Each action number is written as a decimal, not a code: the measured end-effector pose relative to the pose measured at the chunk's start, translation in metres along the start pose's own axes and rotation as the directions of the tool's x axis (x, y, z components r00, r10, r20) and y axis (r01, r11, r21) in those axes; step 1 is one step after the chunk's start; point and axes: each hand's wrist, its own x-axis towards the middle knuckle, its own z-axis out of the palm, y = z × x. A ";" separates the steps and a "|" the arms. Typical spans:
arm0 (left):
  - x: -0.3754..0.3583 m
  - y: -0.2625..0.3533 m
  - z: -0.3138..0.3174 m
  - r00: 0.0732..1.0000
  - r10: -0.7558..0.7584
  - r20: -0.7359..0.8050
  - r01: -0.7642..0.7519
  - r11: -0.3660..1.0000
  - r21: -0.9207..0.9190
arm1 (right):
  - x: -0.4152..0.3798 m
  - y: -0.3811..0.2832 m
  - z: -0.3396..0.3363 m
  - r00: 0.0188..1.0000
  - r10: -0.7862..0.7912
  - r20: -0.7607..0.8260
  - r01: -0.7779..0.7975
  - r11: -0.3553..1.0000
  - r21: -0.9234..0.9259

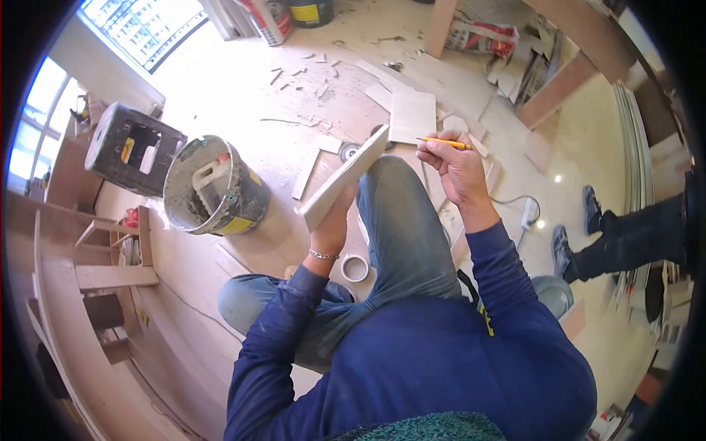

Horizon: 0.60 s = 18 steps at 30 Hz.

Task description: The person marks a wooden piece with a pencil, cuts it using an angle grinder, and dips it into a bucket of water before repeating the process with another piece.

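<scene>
My left hand [333, 223], below a bracelet at the wrist, grips a pale flat tile piece [344, 181] from beneath. The piece is tilted, seen nearly edge-on, and its far end reaches over my raised knee. The fingers behind it are mostly hidden. In my right hand [462, 170] a yellow pencil [450, 143] is pinched, its dark tip toward the tile piece but apart from it. A round metal disc [348, 151], perhaps part of a power tool, lies partly hidden behind the tile piece. A small round cup [354, 268] is between my legs.
Cut tile pieces [413, 115] and shards lie ahead. To the left are a mortar-stained bucket [243, 195] holding a jug [212, 182], and a dark plastic stool [121, 151]. Another person's legs [625, 242] are at right, near a power strip [529, 212] with its cord.
</scene>
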 end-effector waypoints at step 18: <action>-0.031 -0.012 0.023 0.946 0.291 0.142 -0.323 0.830 0.454 | 0.031 0.024 0.029 0.983 0.184 0.005 -0.183 0.980 -0.080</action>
